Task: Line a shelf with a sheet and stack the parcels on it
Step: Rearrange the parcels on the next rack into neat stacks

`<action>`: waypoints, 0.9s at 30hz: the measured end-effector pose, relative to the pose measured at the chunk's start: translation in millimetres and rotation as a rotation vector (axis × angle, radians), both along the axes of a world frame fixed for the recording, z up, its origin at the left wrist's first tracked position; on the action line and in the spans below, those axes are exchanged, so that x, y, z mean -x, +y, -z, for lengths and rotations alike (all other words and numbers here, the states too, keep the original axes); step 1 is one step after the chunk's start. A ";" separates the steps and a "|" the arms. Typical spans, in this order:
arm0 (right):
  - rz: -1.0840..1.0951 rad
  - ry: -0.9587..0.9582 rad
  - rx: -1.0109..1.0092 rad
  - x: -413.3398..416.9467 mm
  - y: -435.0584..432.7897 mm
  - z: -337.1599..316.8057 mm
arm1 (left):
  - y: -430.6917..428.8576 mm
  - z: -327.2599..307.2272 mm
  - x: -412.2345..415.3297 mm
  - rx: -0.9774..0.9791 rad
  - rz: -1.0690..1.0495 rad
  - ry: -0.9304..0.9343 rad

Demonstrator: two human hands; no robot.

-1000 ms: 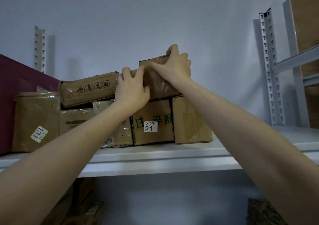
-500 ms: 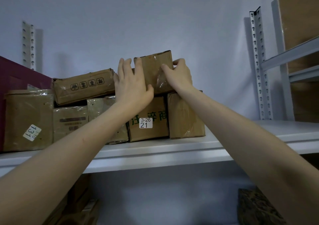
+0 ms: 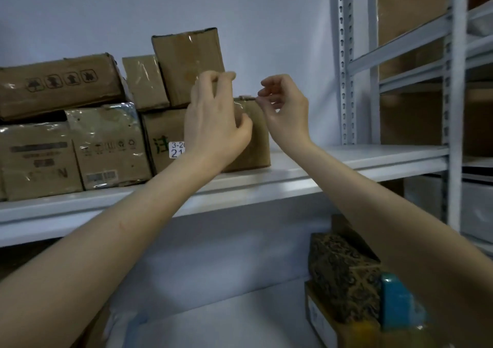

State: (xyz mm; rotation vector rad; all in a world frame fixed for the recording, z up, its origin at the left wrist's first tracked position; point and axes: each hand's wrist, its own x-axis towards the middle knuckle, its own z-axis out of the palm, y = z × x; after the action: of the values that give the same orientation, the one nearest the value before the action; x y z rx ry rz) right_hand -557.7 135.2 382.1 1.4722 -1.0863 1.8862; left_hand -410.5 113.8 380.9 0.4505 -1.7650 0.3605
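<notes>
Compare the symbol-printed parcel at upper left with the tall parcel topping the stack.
The symbol-printed parcel lies flat and long; the tall parcel stands on end, tilted. The symbol-printed parcel shows four black marks; the tall parcel's face is plain. Both are brown cardboard, stacked on lower parcels.

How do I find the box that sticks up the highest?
Look at the white shelf holding a pile of brown parcels. On the pile's top row, the rightmost parcel stands upright, slightly tilted. It reaches higher than every neighbour and has a dark top edge.
</notes>
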 end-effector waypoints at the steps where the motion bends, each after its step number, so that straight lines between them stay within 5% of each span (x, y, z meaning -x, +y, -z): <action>1: 0.028 -0.011 -0.010 6.2 8.2 8.9 | 4.6 6.2 5.3 -0.010 0.034 -0.005; 11: 0.146 -0.067 -0.185 53.6 71.6 77.5 | 47.0 76.5 59.8 -0.091 0.289 -0.102; 21: 0.347 0.135 -0.397 137.1 118.8 154.9 | 83.1 162.0 130.2 -0.316 0.428 -0.369; 27: 0.594 -0.020 -0.949 214.4 140.5 210.0 | 96.2 210.0 195.3 -0.633 0.191 -0.542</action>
State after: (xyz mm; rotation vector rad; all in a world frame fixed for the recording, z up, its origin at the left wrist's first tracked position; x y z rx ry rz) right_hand -772.1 275.7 172.1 1.2952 -2.2994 0.9755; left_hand -605.8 209.9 170.9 0.6614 -2.4313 -0.2565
